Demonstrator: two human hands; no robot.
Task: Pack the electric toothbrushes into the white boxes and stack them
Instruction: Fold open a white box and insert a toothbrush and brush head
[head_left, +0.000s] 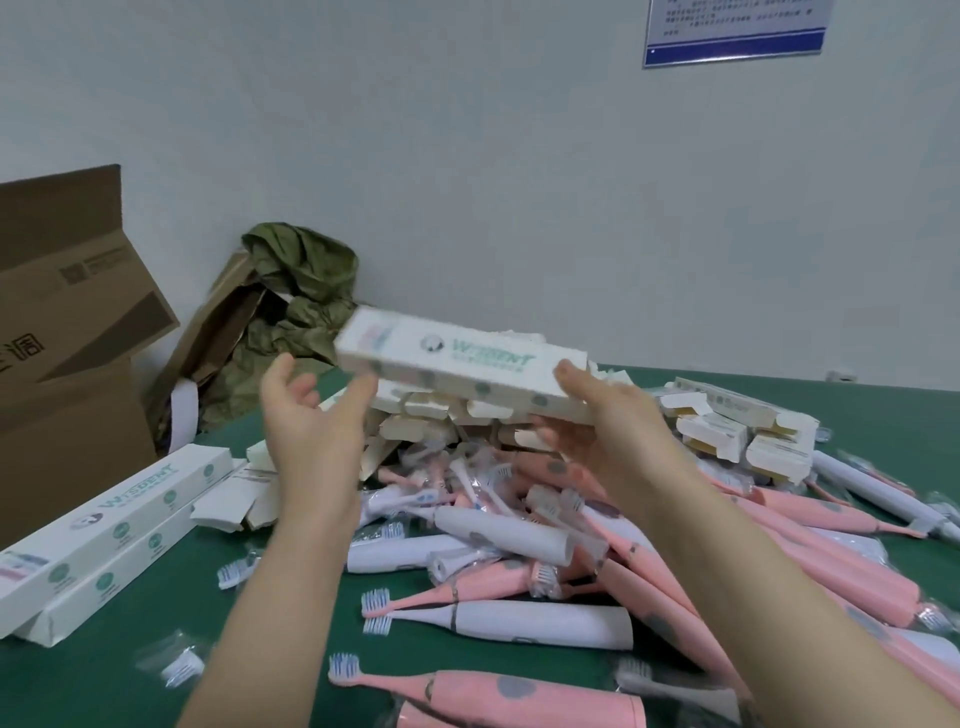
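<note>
White box in R hand pinch; L hand fingers slack.

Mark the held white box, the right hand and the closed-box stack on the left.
held white box (467, 358): head view, middle of printed top face.
right hand (605, 418): head view, back of the hand.
closed-box stack (111, 509): head view, top box's printed face.

2 hands; 1 held white box; 2 closed boxes left; 1 wall notice; toothbrushes uncountable.
</note>
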